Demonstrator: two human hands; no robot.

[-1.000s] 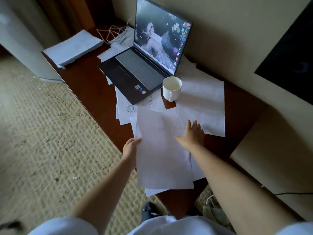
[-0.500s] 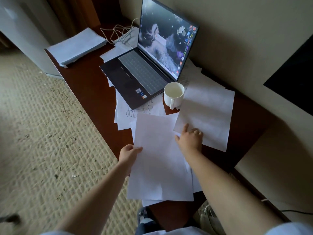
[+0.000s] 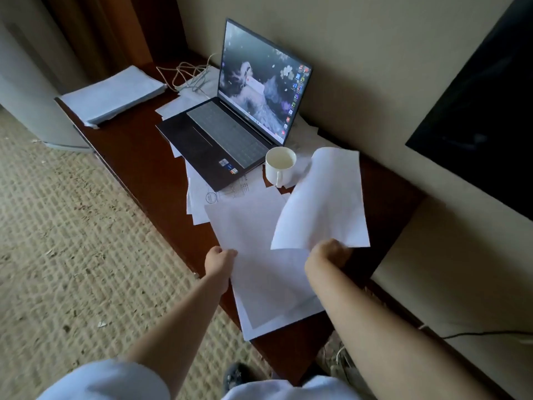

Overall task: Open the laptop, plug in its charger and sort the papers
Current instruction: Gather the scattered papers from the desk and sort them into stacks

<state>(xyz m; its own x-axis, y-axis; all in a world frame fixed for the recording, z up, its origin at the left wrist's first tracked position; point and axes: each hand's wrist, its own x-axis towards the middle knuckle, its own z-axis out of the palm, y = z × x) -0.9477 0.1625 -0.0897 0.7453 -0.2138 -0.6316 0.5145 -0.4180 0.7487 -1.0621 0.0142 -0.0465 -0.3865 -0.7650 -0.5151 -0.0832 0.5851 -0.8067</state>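
The laptop stands open on the dark wooden desk, its screen lit. A white charger cable lies coiled behind it on the left. My left hand pinches the left edge of a few white sheets near the desk's front end. My right hand grips the bottom edge of a single white sheet, lifted and curling above the desk. More papers lie under and beside the laptop. A neat stack of paper sits at the desk's far left.
A white mug stands just right of the laptop, close to the lifted sheet. A dark TV screen hangs on the wall at right. Beige carpet covers the floor at left. A black cable runs at lower right.
My right hand went from pressing flat on the papers to gripping one sheet and lifting it off the desk. My left hand keeps hold of the front sheets.
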